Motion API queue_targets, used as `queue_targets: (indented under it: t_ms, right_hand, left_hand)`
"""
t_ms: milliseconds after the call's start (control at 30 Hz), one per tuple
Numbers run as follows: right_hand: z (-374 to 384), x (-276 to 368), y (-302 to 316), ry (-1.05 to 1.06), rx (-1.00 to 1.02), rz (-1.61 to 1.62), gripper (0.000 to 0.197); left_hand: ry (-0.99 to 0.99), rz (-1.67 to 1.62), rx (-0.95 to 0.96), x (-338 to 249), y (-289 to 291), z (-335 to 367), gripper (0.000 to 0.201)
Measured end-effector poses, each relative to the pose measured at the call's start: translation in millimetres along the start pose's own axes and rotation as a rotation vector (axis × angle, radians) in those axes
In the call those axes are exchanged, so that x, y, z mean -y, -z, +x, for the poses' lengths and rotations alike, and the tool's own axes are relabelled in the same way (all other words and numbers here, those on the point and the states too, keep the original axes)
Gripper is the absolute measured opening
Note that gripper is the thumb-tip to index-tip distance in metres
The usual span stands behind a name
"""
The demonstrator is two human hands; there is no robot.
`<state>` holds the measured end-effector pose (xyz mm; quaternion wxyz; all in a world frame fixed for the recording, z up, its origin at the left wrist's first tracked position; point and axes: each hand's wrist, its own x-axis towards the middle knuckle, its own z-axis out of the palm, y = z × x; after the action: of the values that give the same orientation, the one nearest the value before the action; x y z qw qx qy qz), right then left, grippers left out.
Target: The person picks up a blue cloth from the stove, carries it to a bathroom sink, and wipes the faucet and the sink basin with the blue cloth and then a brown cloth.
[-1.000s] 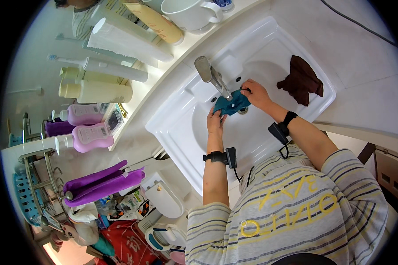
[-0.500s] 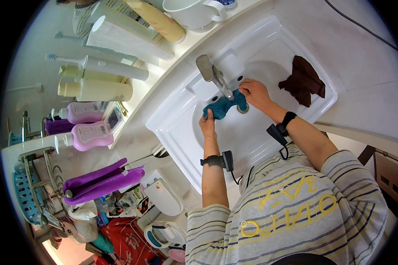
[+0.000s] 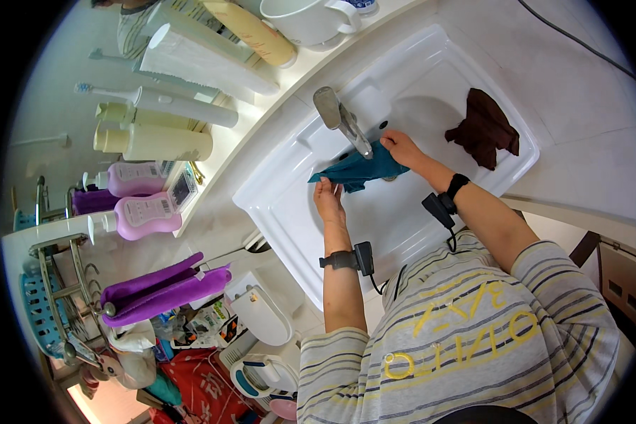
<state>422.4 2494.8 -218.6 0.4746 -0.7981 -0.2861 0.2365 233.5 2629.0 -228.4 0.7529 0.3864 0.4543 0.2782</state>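
A teal cloth [image 3: 366, 168] is stretched between my two hands over the basin of the white sink [image 3: 279, 212], just below the spout of the metal faucet [image 3: 340, 121]. Its left end is pinched in my left hand [image 3: 329, 203], with the thumb on top and a pointed corner sticking out past the fingers. My right hand [image 3: 403, 150] grips the opposite end, near the overflow hole. The cloth partly covers the drain. I cannot make out whether water is running. A crumpled dark brown cloth [image 3: 483, 131] lies on the sink's right side, apart from my hands.
Behind the sink, a white shelf [image 3: 251, 131] bears a white mug [image 3: 307, 21], tubes, an electric toothbrush [image 3: 184, 106] and pump bottles. To the left, a purple towel [image 3: 162, 290] hangs on a metal rack, near a white toilet [image 3: 261, 311]. Black wrist straps with small devices sit on both forearms.
The teal cloth went from bunched up to spread out between my hands. My left hand turned and shifted slightly left; the right moved a little down.
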Motion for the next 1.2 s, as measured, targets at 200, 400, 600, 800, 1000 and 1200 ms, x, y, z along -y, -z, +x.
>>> queue_targets:
  t_ms: [200,400,600,800,1000,1200]
  right_hand:
    - [-2.6,-3.1,-22.4,-0.297,0.146,0.354,0.026]
    - [7.3,-1.1,-1.9,-0.525,0.224,0.535,0.028]
    - [21.4,9.7,29.7,-0.389,0.23,0.461,0.032]
    - [18.5,-30.1,42.7,-0.202,0.177,0.312,0.05]
    - [-20.3,-34.9,25.4,0.028,0.77,0.038,0.076]
    - [-18.4,-21.8,44.3,-0.158,0.74,0.035,0.055]
  left_hand:
    - [0.03,0.069,-0.044,-1.4,10.0,0.6,0.025]
    - [-0.215,0.644,0.191,-2.9,3.0,1.4,0.033]
    - [-0.288,1.418,0.437,5.2,7.8,6.0,0.033]
    - [0.274,0.41,0.411,-6.7,-41.4,-0.5,0.027]
    - [0.409,0.168,0.466,-9.5,-62.4,-8.7,0.027]
    - [0.376,0.148,0.385,-8.8,-57.4,-5.2,0.031]
